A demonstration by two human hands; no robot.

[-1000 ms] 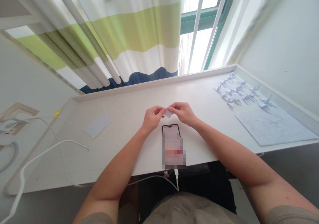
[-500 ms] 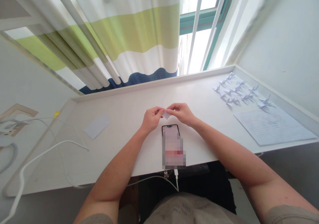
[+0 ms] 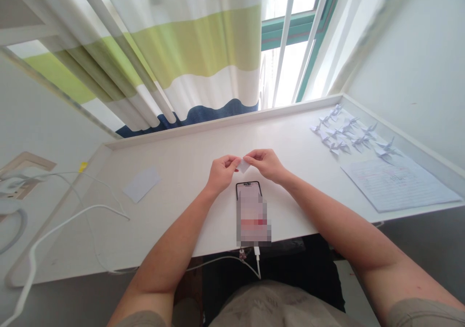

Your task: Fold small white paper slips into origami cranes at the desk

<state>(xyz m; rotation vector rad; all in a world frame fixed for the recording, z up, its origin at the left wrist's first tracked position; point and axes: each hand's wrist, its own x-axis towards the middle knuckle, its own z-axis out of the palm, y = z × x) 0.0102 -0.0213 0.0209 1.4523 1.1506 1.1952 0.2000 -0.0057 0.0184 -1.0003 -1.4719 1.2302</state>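
A small folded piece of white paper (image 3: pixel 243 165) is held between my two hands, just above the white desk (image 3: pixel 189 147). My left hand (image 3: pixel 223 171) pinches its left side with thumb and fingers. On the other side, my right hand (image 3: pixel 264 163) grips the upper right part between thumb and forefinger. The paper looks diamond-shaped, though the fingers cover its side corners. Below the hands lies a phone (image 3: pixel 249 189) with a blurred screen, plugged into a white cable (image 3: pixel 257 254).
Several white paper cranes (image 3: pixel 341 138) stand at the desk's back right. Nearer lies a stack of written sheets (image 3: pixel 399 184). A plain white paper sheet (image 3: pixel 142 184) is on the left. White cords (image 3: pixel 90 210) run across the left end. A raised rim (image 3: pixel 225 122) borders the back.
My right hand has shifted very slightly at the paper's edge. My left hand and the other things stay where they were.
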